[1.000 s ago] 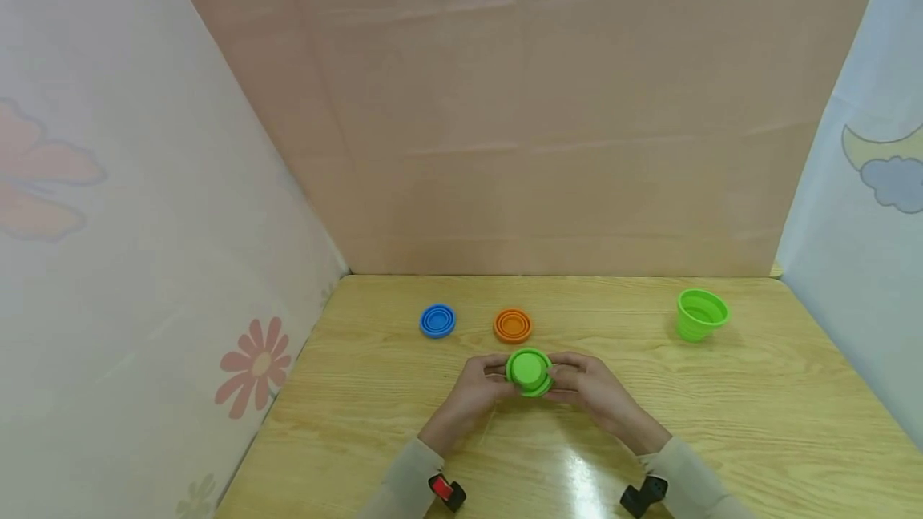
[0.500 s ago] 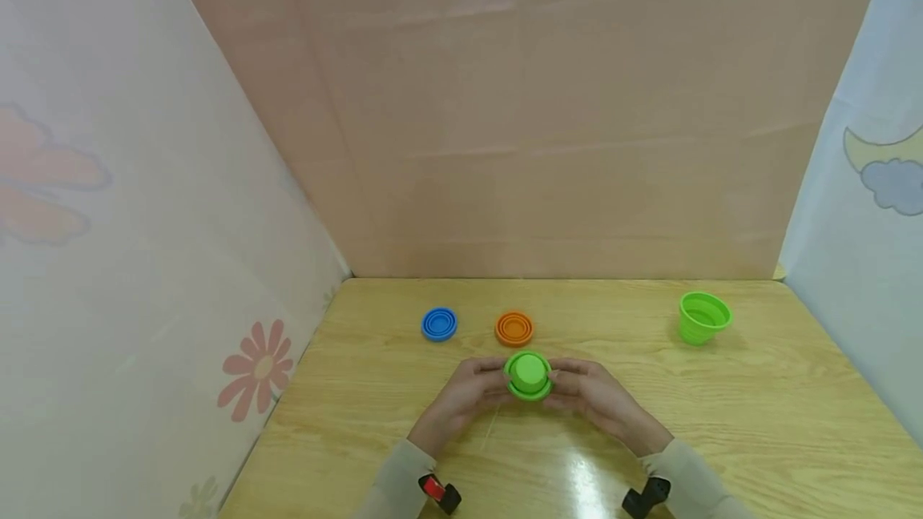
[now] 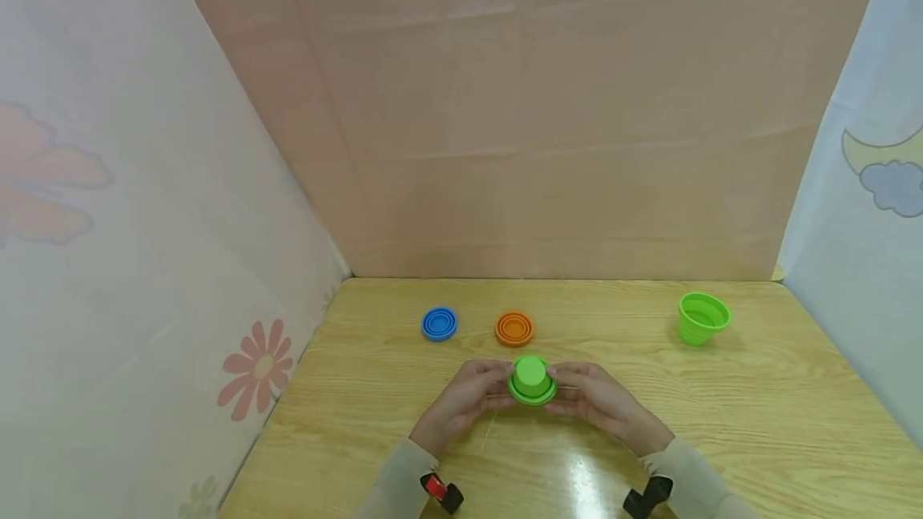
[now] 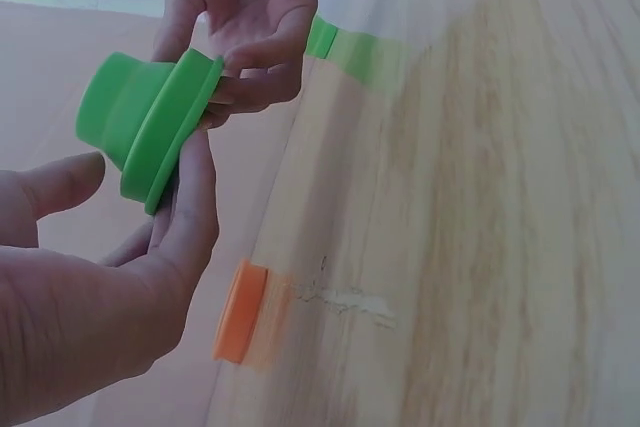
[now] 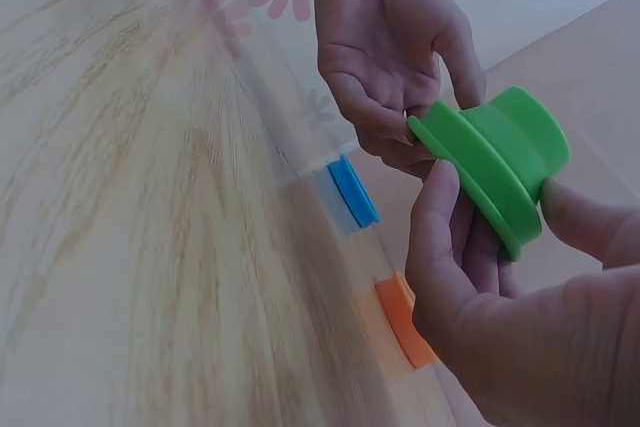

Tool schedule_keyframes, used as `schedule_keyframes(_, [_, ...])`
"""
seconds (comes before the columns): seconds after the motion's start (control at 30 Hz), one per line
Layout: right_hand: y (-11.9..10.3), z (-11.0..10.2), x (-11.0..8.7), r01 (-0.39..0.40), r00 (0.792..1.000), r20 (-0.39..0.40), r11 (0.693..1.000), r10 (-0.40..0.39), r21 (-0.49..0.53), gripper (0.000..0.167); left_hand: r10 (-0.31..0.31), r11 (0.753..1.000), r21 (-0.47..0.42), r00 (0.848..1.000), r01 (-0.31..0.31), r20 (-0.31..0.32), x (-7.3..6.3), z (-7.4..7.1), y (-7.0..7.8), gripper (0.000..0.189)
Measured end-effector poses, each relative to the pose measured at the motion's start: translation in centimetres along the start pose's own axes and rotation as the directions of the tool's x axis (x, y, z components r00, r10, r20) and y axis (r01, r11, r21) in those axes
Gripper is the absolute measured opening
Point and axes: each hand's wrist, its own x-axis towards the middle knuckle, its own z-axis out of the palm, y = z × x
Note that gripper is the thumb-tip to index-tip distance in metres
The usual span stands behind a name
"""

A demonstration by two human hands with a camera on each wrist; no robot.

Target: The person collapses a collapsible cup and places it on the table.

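A green collapsible cup (image 3: 531, 379), partly expanded, is held bottom up between both hands above the table. Its rim faces down and its stepped base points upward. My left hand (image 3: 467, 392) grips it from the left, fingers at the rim and thumb by the side wall. From the other side my right hand (image 3: 597, 400) holds it the same way. In the left wrist view the cup (image 4: 150, 122) shows a wide rim band and a narrower base. The right wrist view has the cup (image 5: 495, 167) tilted between the fingers of both hands.
Behind the hands lie a flattened blue collapsible cup (image 3: 439, 324) and a flattened orange one (image 3: 514, 329). An expanded green cup (image 3: 703, 319) stands upright at the back right of the wooden table (image 3: 779, 423). Papered walls border the table at left, back and right.
The base of the green cup in my hands has risen out of its rim, so it looks taller now. The cup has tilted slightly and shifted a little toward me. The other cups stay put.
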Motion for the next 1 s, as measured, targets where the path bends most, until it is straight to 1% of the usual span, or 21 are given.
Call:
schedule_keyframes(0.37, [0.4, 0.2, 0.1, -0.020, 1.000, -0.012, 0.999, 0.019, -0.040, 0.020, -0.002, 0.998, 0.059, 0.999, 0.004, -0.032, 0.1, 0.3, -0.1, 0.034])
schedule_keyframes(0.47, [0.4, 0.4, 0.1, -0.015, 0.999, -0.040, 0.997, 0.013, -0.073, 0.017, -0.006, 0.996, 0.086, 0.999, 0.009, -0.036, 0.1, 0.5, -0.1, 0.034])
schedule_keyframes(0.57, [0.4, 0.5, 0.3, -0.005, 0.995, -0.095, 0.991, -0.008, -0.136, 0.015, -0.019, 0.994, 0.108, 0.999, 0.023, -0.044, 0.2, 0.7, 0.0, 0.035])
schedule_keyframes(0.67, [0.5, 0.6, 0.5, -0.001, 0.989, -0.147, 0.974, -0.033, -0.227, 0.019, -0.040, 0.990, 0.130, 0.998, 0.047, -0.052, 0.1, 0.9, 0.2, 0.037])
schedule_keyframes(0.73, [0.6, 0.6, 0.7, 0.001, 0.985, -0.166, 0.957, -0.052, -0.291, 0.024, -0.054, 0.988, 0.145, 0.997, 0.061, -0.049, 0.1, 1.1, 0.3, 0.037])
schedule_keyframes(0.83, [0.5, 0.7, 0.7, 0.019, 0.982, -0.165, 0.924, -0.089, -0.382, 0.029, -0.058, 0.984, 0.166, 0.998, 0.062, -0.034, 0.1, 1.2, 0.2, 0.038])
schedule_keyframes(0.93, [0.4, 0.7, 0.7, 0.040, 0.982, -0.149, 0.897, -0.117, -0.441, 0.031, -0.051, 0.985, 0.166, 0.999, 0.052, -0.011, 0.2, 1.3, 0.0, 0.039])
schedule_keyframes(1.0, [0.3, 0.7, 0.6, 0.045, 0.983, -0.140, 0.887, -0.122, -0.459, 0.031, -0.046, 0.986, 0.162, 0.999, 0.045, 0.003, 0.2, 1.3, -0.2, 0.039])
